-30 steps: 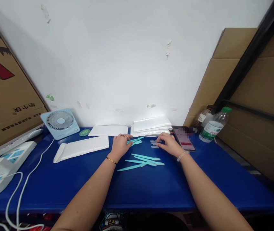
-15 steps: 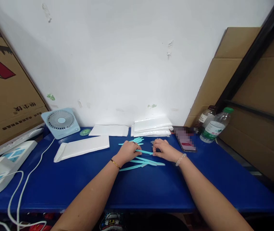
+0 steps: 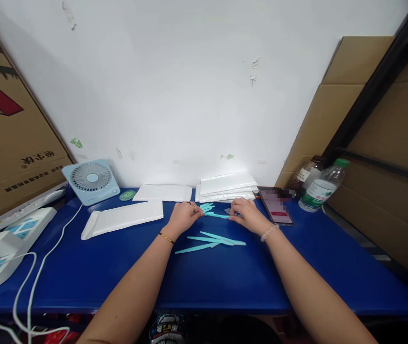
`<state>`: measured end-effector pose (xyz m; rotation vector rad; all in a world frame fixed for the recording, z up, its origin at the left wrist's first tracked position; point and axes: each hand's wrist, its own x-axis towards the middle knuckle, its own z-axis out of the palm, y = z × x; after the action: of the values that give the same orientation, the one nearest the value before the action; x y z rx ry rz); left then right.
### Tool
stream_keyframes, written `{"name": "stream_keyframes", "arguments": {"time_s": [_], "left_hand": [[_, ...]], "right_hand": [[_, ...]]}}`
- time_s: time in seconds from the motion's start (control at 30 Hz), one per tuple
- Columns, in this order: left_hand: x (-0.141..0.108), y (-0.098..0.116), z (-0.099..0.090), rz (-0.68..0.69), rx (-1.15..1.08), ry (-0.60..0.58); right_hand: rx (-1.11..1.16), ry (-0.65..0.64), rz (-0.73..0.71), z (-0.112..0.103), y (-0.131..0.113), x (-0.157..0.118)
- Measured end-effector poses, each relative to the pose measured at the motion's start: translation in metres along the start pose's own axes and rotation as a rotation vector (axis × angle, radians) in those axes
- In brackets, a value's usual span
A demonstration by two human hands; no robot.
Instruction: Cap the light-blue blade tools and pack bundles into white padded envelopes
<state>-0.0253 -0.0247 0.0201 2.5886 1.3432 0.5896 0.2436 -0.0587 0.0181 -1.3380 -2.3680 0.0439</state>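
Observation:
A slim turquoise eyebrow razor [image 3: 218, 216] stretches between my two hands just above the table. My left hand [image 3: 185, 216] pinches its left end, and the fingers of my right hand [image 3: 246, 214] are closed at its right end. Several more turquoise razors [image 3: 207, 207] lie fanned out behind, partly hidden by my left hand. Closer to me, a loose group of razors [image 3: 221, 240] rests with the tapered ends to the left. Small translucent pieces [image 3: 227, 210] sit beside my right fingertips; their kind is unclear.
White padded envelopes lie at left [image 3: 125, 219], at the back [image 3: 163, 192] and stacked [image 3: 227, 186] near the wall. A phone [image 3: 275, 208] and bottles [image 3: 320, 188] stand right. A blue fan [image 3: 91, 180], power strip [image 3: 28, 229] and white cables [image 3: 46, 258] occupy the left.
Both hands have shifted away from me toward the back with the razor between them. The left hand has also moved left, uncovering more of the near group of razors.

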Motion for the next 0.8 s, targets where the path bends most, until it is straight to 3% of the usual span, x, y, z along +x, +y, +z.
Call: {"name": "stream_keyframes", "arguments": {"time_s": [0.17,0.27,0.33,0.5,0.57,0.67,0.8], "left_hand": [[0.000,-0.016,-0.002,-0.161,0.000,-0.013],[-0.002,-0.018,0.004,-0.167,0.063,0.000],[-0.002,-0.018,0.011,-0.127,0.087,-0.003],[0.001,-0.015,0.026,-0.035,0.063,-0.034],[0.001,-0.013,0.029,0.021,0.031,-0.051],[0.001,-0.007,0.029,0.056,0.031,-0.047],[-0.002,0.003,0.023,0.029,0.033,0.042]], "right_hand": [[0.002,0.075,0.120,0.000,0.011,-0.002],[0.087,0.103,0.166,-0.005,0.012,-0.005],[0.213,0.032,0.165,-0.010,0.009,-0.009],[0.460,-0.444,0.152,-0.018,-0.002,-0.021],[0.451,-0.549,0.152,-0.018,-0.007,-0.022],[0.441,-0.575,0.151,-0.017,-0.012,-0.021],[0.411,-0.513,0.148,-0.013,-0.012,-0.020]]}}
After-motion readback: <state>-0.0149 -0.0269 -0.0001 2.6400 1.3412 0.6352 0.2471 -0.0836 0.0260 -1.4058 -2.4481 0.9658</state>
